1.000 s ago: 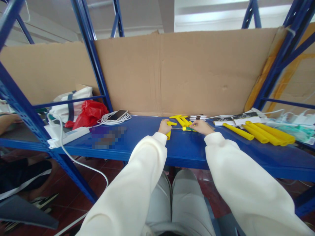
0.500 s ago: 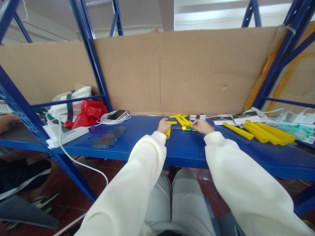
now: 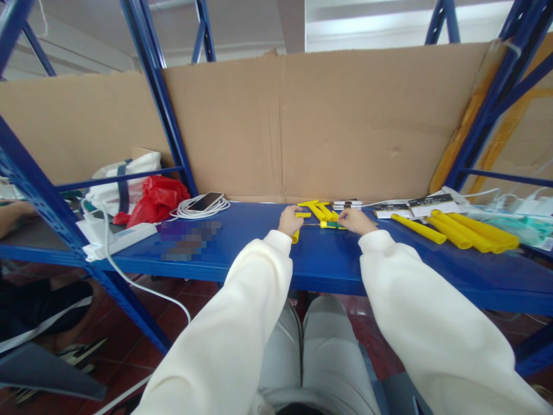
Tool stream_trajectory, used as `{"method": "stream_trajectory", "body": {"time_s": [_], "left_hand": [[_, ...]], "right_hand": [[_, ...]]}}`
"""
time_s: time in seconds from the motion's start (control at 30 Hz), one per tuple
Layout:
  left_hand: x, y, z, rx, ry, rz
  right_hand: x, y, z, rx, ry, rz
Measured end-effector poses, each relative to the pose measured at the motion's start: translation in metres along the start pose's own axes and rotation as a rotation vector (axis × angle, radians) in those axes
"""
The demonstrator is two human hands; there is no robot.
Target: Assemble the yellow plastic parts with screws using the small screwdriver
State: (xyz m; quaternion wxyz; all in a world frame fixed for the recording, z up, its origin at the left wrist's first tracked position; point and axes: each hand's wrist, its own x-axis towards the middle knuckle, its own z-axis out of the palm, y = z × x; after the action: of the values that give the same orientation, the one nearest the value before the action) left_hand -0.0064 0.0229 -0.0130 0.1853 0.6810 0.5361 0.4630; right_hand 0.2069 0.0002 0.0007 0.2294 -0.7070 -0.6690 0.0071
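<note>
My left hand (image 3: 288,220) is closed around a yellow T-shaped plastic piece (image 3: 295,237), whose stem and one arm stick out past the fingers. Facing it from the right, my right hand (image 3: 353,221) grips a screwdriver (image 3: 332,225) with a yellow and green handle. Its thin shaft points left toward the held piece; whether the tip touches it I cannot tell. Just behind and between the hands lie more yellow T-shaped pieces (image 3: 318,211) on the blue shelf table (image 3: 254,248).
At the right lie several yellow tubes (image 3: 458,233) and black-and-white boxes (image 3: 432,205). Toward the left are a phone (image 3: 208,201) on a coiled white cable (image 3: 190,208), a red plastic bag (image 3: 158,199) and a power strip (image 3: 129,236). Cardboard (image 3: 337,127) walls the back.
My left hand, with the yellow piece, has shifted slightly to the right, closer to the screwdriver, so less of its shaft shows. My right hand has barely moved.
</note>
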Motion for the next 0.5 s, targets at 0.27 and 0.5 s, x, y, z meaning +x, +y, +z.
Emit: {"method": "stream_trajectory", "body": {"time_s": [0.27,0.5], "left_hand": [[-0.0093,0.0071,-0.0017,0.132,-0.212,0.142],[-0.0088,0.0062,-0.0005,0.153,-0.288,0.124]], "right_hand": [[0.0013,0.0000,0.0009,0.001,-0.012,0.026],[-0.0022,-0.0023,-0.0010,-0.022,0.010,-0.011]]}}
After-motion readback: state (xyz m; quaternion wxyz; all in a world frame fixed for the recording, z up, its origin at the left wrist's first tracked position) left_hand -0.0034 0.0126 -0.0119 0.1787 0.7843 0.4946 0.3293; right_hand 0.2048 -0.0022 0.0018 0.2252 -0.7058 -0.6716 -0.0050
